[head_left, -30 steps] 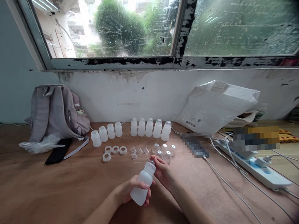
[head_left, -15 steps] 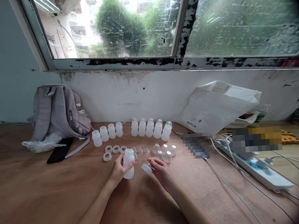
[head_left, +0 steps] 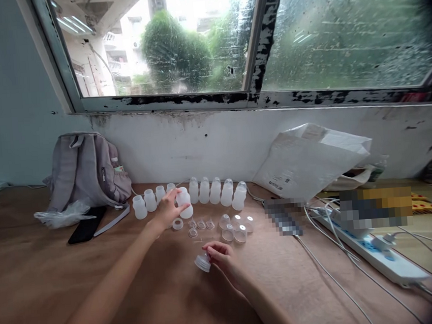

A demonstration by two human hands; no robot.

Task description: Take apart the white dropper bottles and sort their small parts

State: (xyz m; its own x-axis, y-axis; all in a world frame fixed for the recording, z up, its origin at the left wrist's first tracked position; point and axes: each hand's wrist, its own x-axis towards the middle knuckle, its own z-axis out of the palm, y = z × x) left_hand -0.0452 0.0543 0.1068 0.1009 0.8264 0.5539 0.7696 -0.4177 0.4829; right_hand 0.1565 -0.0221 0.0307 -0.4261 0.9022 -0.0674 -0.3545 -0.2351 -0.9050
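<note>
the left hand (head_left: 168,208) is stretched forward, fingers wrapped around an uncapped white plastic bottle (head_left: 184,202), holding it upright just at the gap in the bottle row (head_left: 203,191) near the wall. the right hand (head_left: 222,257) sits closer in, well apart from the bottle, pinching the screw ring with nipple (head_left: 203,262) between its fingertips just above the wooden table (head_left: 62,286). loose rings, nipples and clear caps (head_left: 235,228) lie between the two hands.

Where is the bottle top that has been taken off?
The bottle top is in the right hand, low over the wooden table, nearer the camera than the clear caps.
</note>
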